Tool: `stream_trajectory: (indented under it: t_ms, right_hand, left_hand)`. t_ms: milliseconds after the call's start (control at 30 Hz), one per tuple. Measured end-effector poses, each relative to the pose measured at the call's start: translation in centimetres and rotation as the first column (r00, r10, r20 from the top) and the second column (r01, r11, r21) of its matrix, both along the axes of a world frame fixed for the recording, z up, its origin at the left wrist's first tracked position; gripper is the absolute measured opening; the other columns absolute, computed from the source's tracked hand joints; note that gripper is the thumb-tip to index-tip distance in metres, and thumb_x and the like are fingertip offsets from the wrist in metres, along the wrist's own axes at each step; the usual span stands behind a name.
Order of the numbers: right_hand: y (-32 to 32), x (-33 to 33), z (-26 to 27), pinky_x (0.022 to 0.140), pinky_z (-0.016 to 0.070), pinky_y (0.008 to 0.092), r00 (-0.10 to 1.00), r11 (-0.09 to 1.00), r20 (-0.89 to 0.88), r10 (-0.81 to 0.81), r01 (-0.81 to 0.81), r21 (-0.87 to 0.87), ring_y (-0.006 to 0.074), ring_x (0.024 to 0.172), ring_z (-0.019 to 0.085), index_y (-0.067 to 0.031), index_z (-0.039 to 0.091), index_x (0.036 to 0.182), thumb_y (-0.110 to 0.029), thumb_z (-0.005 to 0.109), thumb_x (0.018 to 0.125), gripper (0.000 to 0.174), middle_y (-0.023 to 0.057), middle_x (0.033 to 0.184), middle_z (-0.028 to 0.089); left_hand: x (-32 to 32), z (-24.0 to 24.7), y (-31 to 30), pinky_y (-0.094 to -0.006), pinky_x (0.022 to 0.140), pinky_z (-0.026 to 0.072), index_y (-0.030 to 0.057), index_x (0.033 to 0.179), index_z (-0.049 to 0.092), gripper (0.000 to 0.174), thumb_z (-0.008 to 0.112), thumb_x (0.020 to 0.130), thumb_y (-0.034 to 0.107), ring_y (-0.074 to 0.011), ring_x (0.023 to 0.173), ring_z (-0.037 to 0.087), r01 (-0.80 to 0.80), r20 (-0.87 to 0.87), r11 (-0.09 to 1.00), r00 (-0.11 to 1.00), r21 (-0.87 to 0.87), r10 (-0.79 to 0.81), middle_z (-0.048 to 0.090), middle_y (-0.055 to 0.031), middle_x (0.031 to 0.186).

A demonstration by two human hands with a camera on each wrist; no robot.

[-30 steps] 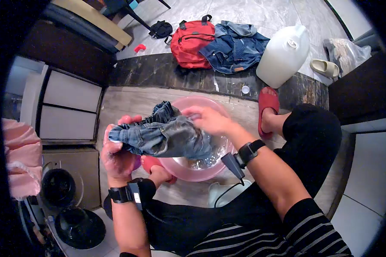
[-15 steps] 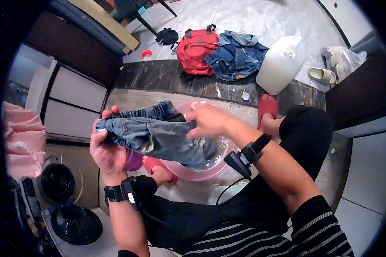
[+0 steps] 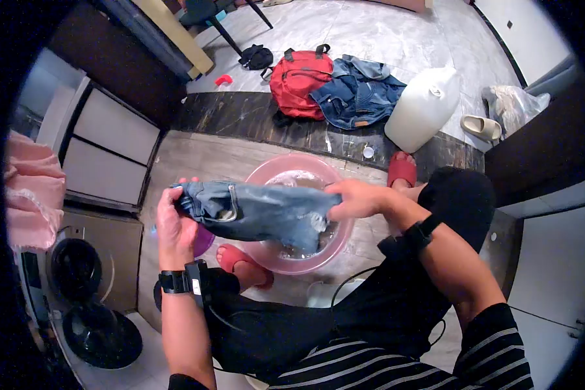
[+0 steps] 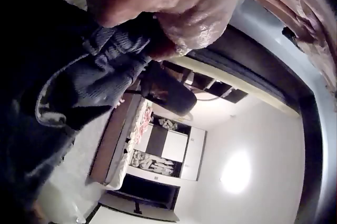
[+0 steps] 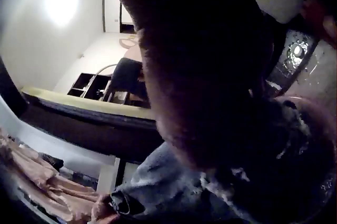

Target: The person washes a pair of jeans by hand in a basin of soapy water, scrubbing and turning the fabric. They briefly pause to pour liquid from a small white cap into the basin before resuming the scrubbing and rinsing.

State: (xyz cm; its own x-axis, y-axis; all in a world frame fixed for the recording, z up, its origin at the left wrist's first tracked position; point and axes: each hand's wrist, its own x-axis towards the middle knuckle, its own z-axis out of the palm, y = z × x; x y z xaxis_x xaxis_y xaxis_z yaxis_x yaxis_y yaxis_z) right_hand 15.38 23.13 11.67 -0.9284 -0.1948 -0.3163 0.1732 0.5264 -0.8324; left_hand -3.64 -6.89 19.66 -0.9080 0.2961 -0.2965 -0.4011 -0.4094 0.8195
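Note:
Wet blue denim pants (image 3: 266,205) are stretched sideways between my two hands, above a pink basin (image 3: 299,266) of sudsy water. My left hand (image 3: 177,224) grips the gathered waist end, its thumb on the near side. The left wrist view shows the wet left hand (image 4: 184,8) close against the ribbed denim (image 4: 100,84). At the other end, my right hand (image 3: 361,199) pinches the fabric, with white foam just beside its fingers. In the right wrist view the hand is a dark shape over the foamy denim (image 5: 168,184).
Beyond the basin, a red backpack (image 3: 299,84), a denim jacket (image 3: 357,97) and a large white jug (image 3: 422,110) stand along the dark step (image 3: 234,117). A purple item (image 3: 203,240) sits left of the basin. Pink cloth (image 3: 36,195) hangs at far left.
My right hand has moved right and pulled its end of the pants out straighter. The bunched elastic waistband seen earlier has turned out of sight. My left hand still holds its end.

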Motion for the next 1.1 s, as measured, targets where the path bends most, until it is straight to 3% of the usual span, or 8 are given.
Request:
stream_trajectory:
  t_ms: [67,200,300,467,733,967,1000,1100]
  right_hand:
    - [0.5,0.0,-2.4,0.070,0.0477,0.0345,0.976,0.941,-0.019,-0.216,0.203,-0.271,0.0173,0.075,0.057,-0.0050,0.063,0.098,-0.023,0.061,0.072,0.032,0.0069,0.079,0.063]
    - [-0.9,-0.5,-0.8,0.066,0.0401,0.0203,0.851,0.736,0.179,-0.493,0.518,-0.436,0.0058,0.074,0.050,-0.0037,0.060,0.102,-0.009,0.057,0.078,0.024,-0.0030,0.085,0.059]
    - [-2.3,-0.8,-2.5,0.066,0.0423,0.0221,0.695,0.454,0.285,-0.660,0.672,-0.586,0.0086,0.074,0.053,-0.0045,0.057,0.097,-0.009,0.056,0.079,0.019,-0.0024,0.082,0.057]
    - [-3.6,-1.8,-2.7,0.071,0.0474,0.0286,0.597,0.226,0.367,-0.714,0.692,-0.685,0.0143,0.076,0.057,-0.0040,0.056,0.101,-0.014,0.056,0.080,0.023,0.0042,0.088,0.059]
    - [-2.5,-3.8,-4.2,0.073,0.0516,0.0341,0.622,0.086,0.429,-0.655,0.625,-0.775,0.0176,0.079,0.060,-0.0064,0.052,0.096,-0.012,0.051,0.084,0.013,0.0066,0.088,0.059]
    - [-2.1,-5.1,-4.5,0.074,0.0539,0.0380,0.659,-0.050,0.457,-0.598,0.538,-0.841,0.0228,0.076,0.065,-0.0033,0.055,0.094,-0.014,0.048,0.086,0.015,0.0110,0.085,0.064]
    - [-2.0,-5.4,-4.6,0.075,0.0540,0.0383,0.658,-0.070,0.466,-0.592,0.534,-0.842,0.0237,0.076,0.065,-0.0023,0.057,0.093,-0.015,0.048,0.086,0.017,0.0121,0.085,0.065]
    - [-1.7,-5.9,-4.7,0.075,0.0541,0.0384,0.665,-0.096,0.477,-0.575,0.524,-0.846,0.0254,0.075,0.066,0.0009,0.061,0.089,-0.018,0.047,0.086,0.024,0.0148,0.085,0.067]
  left_hand:
    - [-0.4,-1.2,-0.6,-0.0385,0.089,0.0483,-0.0024,0.090,0.057,0.012,0.052,0.082,0.005,-0.0256,0.090,0.061,0.047,0.053,0.998,0.998,-0.038,-0.045,0.061,-0.0120,0.092]
    - [0.1,-4.8,-1.4,-0.0356,0.084,0.0495,0.0007,0.087,0.060,0.010,0.053,0.086,0.008,-0.0205,0.082,0.062,0.077,0.131,0.995,0.989,-0.064,-0.068,0.063,-0.0082,0.088]
    - [2.0,-6.0,-1.5,-0.0318,0.081,0.0482,0.0036,0.086,0.060,0.007,0.054,0.087,0.008,-0.0172,0.082,0.060,0.100,0.175,0.978,0.982,-0.184,-0.068,0.061,-0.0047,0.086]
    - [3.3,-10.3,-3.3,-0.0304,0.081,0.0477,0.0056,0.092,0.058,0.008,0.056,0.088,0.013,-0.0154,0.083,0.058,0.325,0.224,0.908,0.937,-0.264,-0.270,0.060,-0.0025,0.087]
    - [5.2,-9.6,-0.7,-0.0280,0.078,0.0502,-0.0050,0.107,0.058,0.028,0.066,0.085,0.011,-0.0122,0.086,0.062,0.581,0.279,0.733,0.814,-0.353,-0.510,0.065,-0.0085,0.096]
    - [6.1,-9.9,0.5,-0.0288,0.082,0.0460,0.0009,0.103,0.059,0.033,0.075,0.075,0.008,-0.0129,0.090,0.059,0.634,0.346,0.385,0.726,-0.670,-0.594,0.064,-0.0087,0.091]
    - [6.1,-10.8,0.2,-0.0289,0.084,0.0431,0.0026,0.105,0.060,0.036,0.075,0.074,0.010,-0.0126,0.093,0.056,0.741,0.410,0.443,0.658,-0.505,-0.632,0.061,-0.0058,0.095]
    - [6.4,-12.3,0.3,-0.0273,0.084,0.0427,0.0012,0.109,0.059,0.037,0.072,0.077,0.010,-0.0115,0.093,0.055,0.867,0.391,0.336,0.472,-0.368,-0.790,0.057,-0.0026,0.101]
